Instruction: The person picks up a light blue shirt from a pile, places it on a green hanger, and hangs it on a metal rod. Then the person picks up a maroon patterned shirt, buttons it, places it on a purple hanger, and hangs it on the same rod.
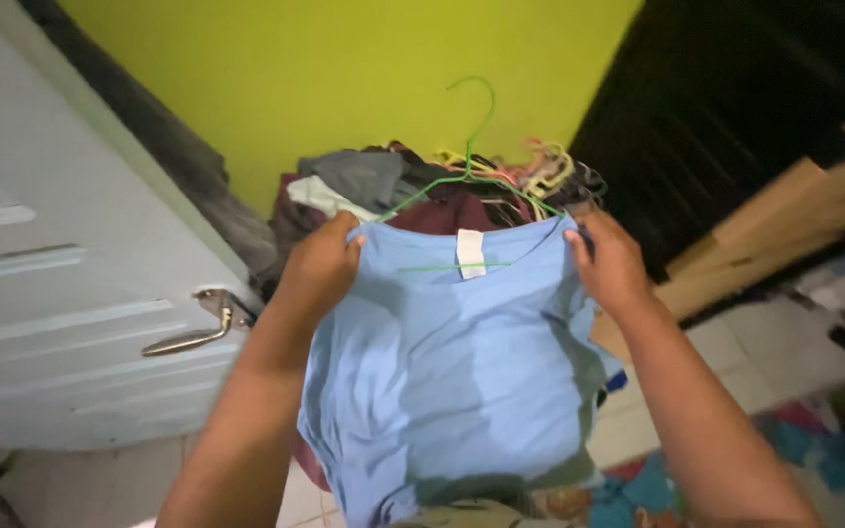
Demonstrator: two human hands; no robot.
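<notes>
A light blue shirt (pixel 452 362) hangs in front of me on a thin green wire hanger (pixel 469 147), whose hook sticks up above the collar. A white label shows inside the neckline. My left hand (pixel 320 264) grips the shirt's left shoulder over the hanger arm. My right hand (pixel 610 262) grips the right shoulder the same way. Both arms reach forward from the bottom of the view.
Behind the shirt lies a pile of dark clothes (pixel 374 186) with several plastic hangers (pixel 540 168) against a yellow-green wall. A pale door with a metal lever handle (pixel 198 328) stands at left. Dark slatted furniture (pixel 735 117) and wooden boards are at right; cloth lies on the tiled floor.
</notes>
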